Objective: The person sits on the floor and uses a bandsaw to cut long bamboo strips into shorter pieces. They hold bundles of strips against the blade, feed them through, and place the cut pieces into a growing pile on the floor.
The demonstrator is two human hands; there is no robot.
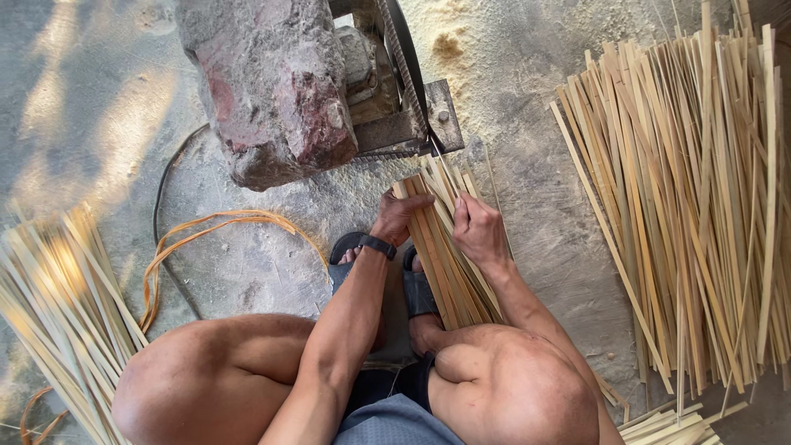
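I squat on a dusty concrete floor with a bundle of thin bamboo strips (449, 255) lying between my knees, its far end pointing at a small metal cutting machine (404, 99). My left hand (397, 216), with a black band on the wrist, grips the bundle's left side near the top. My right hand (476, 229) is closed around strips on the bundle's right side. The bundle's near end rests by my feet, which are in dark sandals.
A large reddish-grey stone (272, 82) weighs on the machine. A big pile of bamboo strips (692, 198) lies at the right, another pile (58, 305) at the left. An orange cord (206, 231) and a dark cable curl on the floor. Sawdust lies beyond the machine.
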